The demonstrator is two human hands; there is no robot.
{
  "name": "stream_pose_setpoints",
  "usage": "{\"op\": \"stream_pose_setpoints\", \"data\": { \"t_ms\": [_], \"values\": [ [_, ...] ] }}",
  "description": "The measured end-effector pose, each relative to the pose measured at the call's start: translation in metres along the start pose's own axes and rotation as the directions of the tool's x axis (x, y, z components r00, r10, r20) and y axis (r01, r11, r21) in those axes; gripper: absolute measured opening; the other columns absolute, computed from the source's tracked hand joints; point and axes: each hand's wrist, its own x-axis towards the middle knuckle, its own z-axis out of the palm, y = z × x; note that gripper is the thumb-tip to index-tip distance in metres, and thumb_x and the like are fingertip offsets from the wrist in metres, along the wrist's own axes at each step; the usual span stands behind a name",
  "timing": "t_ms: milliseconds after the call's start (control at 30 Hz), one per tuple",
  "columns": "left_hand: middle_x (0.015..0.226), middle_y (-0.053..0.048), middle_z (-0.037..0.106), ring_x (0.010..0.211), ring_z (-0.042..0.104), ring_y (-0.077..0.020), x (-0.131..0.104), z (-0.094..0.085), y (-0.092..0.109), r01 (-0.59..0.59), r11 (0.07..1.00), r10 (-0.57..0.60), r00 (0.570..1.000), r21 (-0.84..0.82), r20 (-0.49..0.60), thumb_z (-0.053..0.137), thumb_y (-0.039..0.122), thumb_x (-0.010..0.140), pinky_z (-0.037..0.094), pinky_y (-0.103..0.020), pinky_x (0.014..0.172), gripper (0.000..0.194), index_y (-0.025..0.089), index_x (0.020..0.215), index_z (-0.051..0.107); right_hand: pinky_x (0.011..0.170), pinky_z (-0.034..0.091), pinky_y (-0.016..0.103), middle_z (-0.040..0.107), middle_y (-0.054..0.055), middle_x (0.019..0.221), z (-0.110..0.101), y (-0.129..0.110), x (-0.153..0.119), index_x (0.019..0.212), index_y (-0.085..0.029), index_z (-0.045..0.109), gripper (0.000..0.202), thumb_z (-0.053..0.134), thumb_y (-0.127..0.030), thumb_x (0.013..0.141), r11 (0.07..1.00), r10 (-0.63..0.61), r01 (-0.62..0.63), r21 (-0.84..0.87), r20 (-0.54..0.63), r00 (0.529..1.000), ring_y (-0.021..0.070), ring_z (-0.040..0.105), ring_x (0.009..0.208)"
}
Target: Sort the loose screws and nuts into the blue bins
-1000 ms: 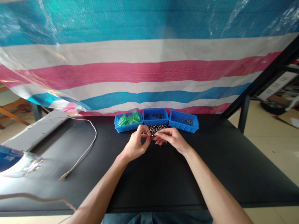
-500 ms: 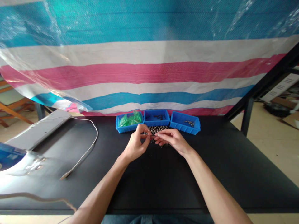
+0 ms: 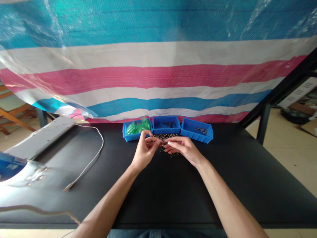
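Note:
My left hand [image 3: 146, 151] and my right hand [image 3: 184, 149] meet fingertip to fingertip over a pile of small dark and shiny metal pieces [image 3: 166, 136]. Both are closed in a pinch. Whatever lies between the fingers is too small to name. Just behind the pile stand three blue bins: the left bin [image 3: 135, 137] with green translucent pieces [image 3: 138, 126], the middle bin [image 3: 166, 130] with a few dark parts [image 3: 168, 124], and the right bin [image 3: 195, 136] with small metallic parts [image 3: 201, 131].
A white cable [image 3: 99, 153] with a plug end lies on the black table [image 3: 198, 195], left of my arms. At the left edge are a lamp [image 3: 22, 170] and a long grey box [image 3: 44, 137]. A striped plastic sheet [image 3: 158, 77] hangs behind the bins.
The fingers of my left hand have shifted slightly, the thumb now nearer the right fingertips. My right hand stays almost in place. The bins have not moved.

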Motion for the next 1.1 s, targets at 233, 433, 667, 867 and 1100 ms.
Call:
{"op": "stream_pose_setpoints", "data": {
  "t_ms": [233, 433, 667, 867, 1100],
  "values": [
    [0.088, -0.001, 0.073, 0.082, 0.075, -0.0177, -0.001, 0.002, 0.003, 0.067, 0.998, -0.067, 0.998, -0.021, -0.012, 0.074, 0.040, 0.085, 0.060, -0.031, 0.080, 0.044, 0.024, 0.105, 0.038, 0.065, 0.056, 0.029, 0.079, 0.008, 0.081, 0.000, 0.002, 0.002, 0.087, -0.017, 0.080, 0.031, 0.086, -0.043, 0.071, 0.999, -0.031, 0.030, -0.015, -0.040, 0.999, 0.0190, 0.074, 0.071],
    [0.087, -0.004, 0.067, 0.071, 0.066, -0.0160, -0.003, -0.008, 0.004, -0.208, 0.668, 0.090, 0.976, 0.714, 0.200, 0.059, 0.024, 0.092, 0.054, -0.029, 0.067, 0.008, 0.019, 0.095, 0.065, 0.077, 0.059, 0.033, 0.079, 0.009, 0.102, 0.003, 0.005, 0.014, 0.100, -0.021, 0.080, 0.032, 0.080, -0.043, 0.078, 0.978, -0.204, 0.208, -0.004, -0.212, 0.956, 0.0215, 0.074, 0.086],
    [0.100, -0.008, 0.071, 0.095, 0.066, -0.0233, -0.007, 0.001, -0.020, -0.416, 0.418, 0.139, 0.908, 0.808, 0.395, 0.063, 0.021, 0.093, 0.057, -0.035, 0.086, 0.013, 0.018, 0.102, 0.072, 0.089, 0.058, 0.038, 0.069, 0.010, 0.131, 0.009, 0.009, 0.015, 0.120, -0.026, 0.070, 0.044, 0.079, -0.043, 0.080, 0.977, -0.215, 0.213, -0.033, -0.215, 0.953, 0.0234, 0.073, 0.100],
    [0.094, -0.006, 0.070, 0.089, 0.065, -0.0210, -0.004, -0.005, -0.021, -0.393, 0.427, 0.119, 0.917, 0.815, 0.380, 0.058, 0.014, 0.095, 0.056, -0.032, 0.083, 0.013, 0.017, 0.095, 0.070, 0.080, 0.057, 0.033, 0.073, 0.010, 0.120, 0.002, 0.006, 0.010, 0.109, -0.022, 0.072, 0.036, 0.077, -0.044, 0.081, 0.972, -0.232, 0.214, -0.099, -0.227, 0.946, 0.0206, 0.074, 0.090],
    [0.091, -0.006, 0.064, 0.087, 0.062, -0.0207, 0.000, -0.010, -0.022, -0.432, 0.394, 0.103, 0.898, 0.811, 0.428, 0.048, 0.014, 0.100, 0.054, -0.032, 0.081, 0.018, 0.018, 0.091, 0.063, 0.073, 0.055, 0.031, 0.076, 0.008, 0.109, -0.008, 0.004, 0.009, 0.105, -0.021, 0.073, 0.033, 0.077, -0.043, 0.080, 0.975, -0.220, 0.201, -0.094, -0.272, 0.937, 0.0183, 0.073, 0.081]
  ]
}}
